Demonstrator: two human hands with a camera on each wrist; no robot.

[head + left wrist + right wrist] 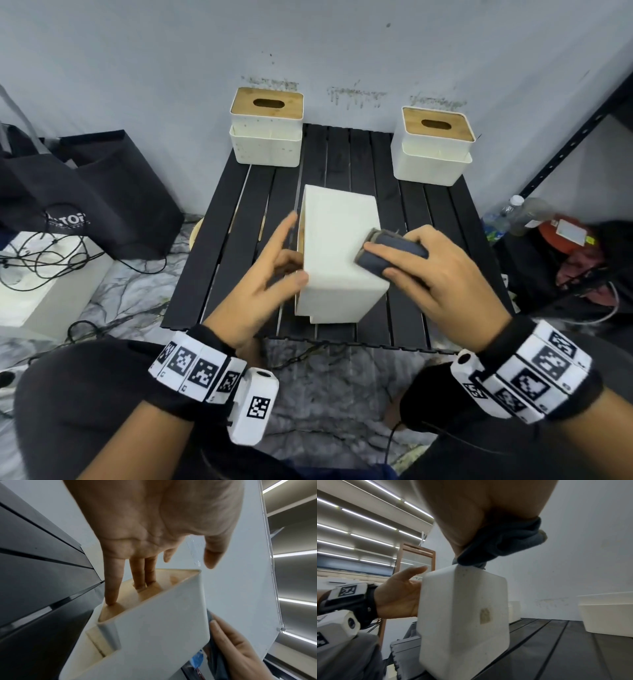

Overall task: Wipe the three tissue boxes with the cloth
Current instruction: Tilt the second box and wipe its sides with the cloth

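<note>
The near tissue box point(337, 253) lies tipped on its side at the middle of the slatted black table point(246, 212), its wooden lid point(137, 593) facing your left. Your left hand point(263, 274) braces that lid face: in the left wrist view three straight fingers point(113, 582) press on the wood, the thumb lying loose at the near edge, nothing clamped. Your right hand point(431, 274) is curled round the folded dark cloth point(390, 250), pressing it on the upper white face near the right edge.

Risks, as judged from here:
- The box is propped, not gripped. A hard stroke toward the left could slide it off your fingertips, or skate it across the slats.
- Two fingers sit at the lid's slot; pushing there may pop the lid inward or off.
- The cloth works close to the edge; it could slip off and the box rock over.
- A yellowish patch point(485, 614) marks the end face; it is easy to skip.

The other two boxes point(267, 126) point(433, 144) stand upright by the wall, well apart from your hands; whether they are wiped cannot be told.
</note>
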